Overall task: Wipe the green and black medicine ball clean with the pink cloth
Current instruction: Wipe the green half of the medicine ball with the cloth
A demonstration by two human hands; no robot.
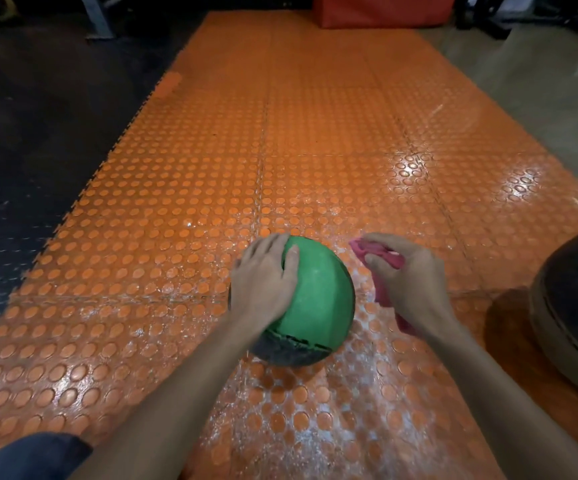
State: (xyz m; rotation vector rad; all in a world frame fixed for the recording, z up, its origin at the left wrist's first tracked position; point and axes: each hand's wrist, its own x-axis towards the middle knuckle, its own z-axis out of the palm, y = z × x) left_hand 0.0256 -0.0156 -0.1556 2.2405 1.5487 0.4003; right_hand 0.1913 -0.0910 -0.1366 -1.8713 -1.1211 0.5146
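Observation:
The green and black medicine ball [318,299] sits on the orange studded floor mat [246,168], green side up and black part toward me. My left hand [263,278] rests on the ball's upper left side with its fingers spread over the surface. My right hand [408,282] grips the bunched pink cloth [382,258] just to the right of the ball, a small gap apart from it. Part of the cloth hangs below my wrist.
A large dark ball or tyre-like object [571,313] lies at the right edge. An orange box [381,10] stands at the mat's far end. Dark rubber flooring [38,133] borders the mat on the left. White dust marks the mat around the ball.

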